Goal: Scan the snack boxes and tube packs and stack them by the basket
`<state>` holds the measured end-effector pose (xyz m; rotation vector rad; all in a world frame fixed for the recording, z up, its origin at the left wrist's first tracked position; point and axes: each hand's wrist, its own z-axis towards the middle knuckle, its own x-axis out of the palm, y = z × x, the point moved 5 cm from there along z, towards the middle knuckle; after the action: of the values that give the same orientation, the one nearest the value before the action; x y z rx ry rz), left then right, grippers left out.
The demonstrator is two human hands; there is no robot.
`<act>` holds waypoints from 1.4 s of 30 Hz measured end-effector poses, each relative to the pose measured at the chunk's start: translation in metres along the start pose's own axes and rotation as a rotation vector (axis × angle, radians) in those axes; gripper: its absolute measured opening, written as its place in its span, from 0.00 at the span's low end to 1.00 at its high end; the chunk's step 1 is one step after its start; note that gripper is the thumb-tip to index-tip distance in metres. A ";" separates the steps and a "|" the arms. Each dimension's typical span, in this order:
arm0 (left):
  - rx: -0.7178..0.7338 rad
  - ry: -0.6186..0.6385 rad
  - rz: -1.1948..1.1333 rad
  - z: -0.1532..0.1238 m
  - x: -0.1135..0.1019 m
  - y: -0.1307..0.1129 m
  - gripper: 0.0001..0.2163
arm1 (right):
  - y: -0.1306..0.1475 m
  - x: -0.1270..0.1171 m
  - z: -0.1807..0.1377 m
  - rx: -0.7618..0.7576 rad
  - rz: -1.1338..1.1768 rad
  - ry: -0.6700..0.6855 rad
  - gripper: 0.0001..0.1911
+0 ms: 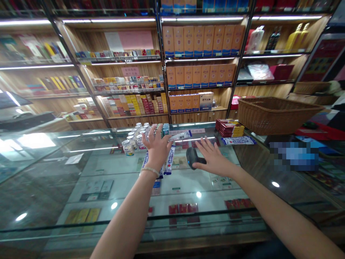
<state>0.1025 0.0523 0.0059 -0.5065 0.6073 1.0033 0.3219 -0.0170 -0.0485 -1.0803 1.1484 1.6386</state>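
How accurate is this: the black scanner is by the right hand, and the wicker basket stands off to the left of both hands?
The basket's side is wrong: in the head view, the wicker basket stands to the right of both the left hand and the right hand. The black scanner is indeed by the right hand.

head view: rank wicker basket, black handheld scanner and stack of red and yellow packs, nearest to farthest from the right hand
1. Black handheld scanner: just left of the right hand
2. Stack of red and yellow packs: beyond it
3. Wicker basket: farther right
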 end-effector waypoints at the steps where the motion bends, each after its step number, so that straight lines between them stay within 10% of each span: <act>1: 0.000 -0.002 -0.005 0.000 0.000 0.000 0.06 | -0.005 -0.004 0.004 0.037 0.033 -0.053 0.49; 7: 0.003 -0.060 -0.091 0.000 0.003 -0.001 0.09 | -0.030 -0.029 0.039 0.137 0.204 -0.238 0.30; 27: 0.159 -0.032 -0.131 -0.010 0.001 -0.035 0.10 | -0.006 -0.038 0.028 0.033 0.420 -0.412 0.20; 42: 0.202 -0.086 -0.146 -0.005 -0.013 -0.038 0.10 | 0.015 -0.067 0.001 0.000 0.006 -0.676 0.13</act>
<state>0.1300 0.0238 0.0152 -0.3226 0.5786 0.8114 0.3254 -0.0297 0.0186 -0.4468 0.6979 1.8039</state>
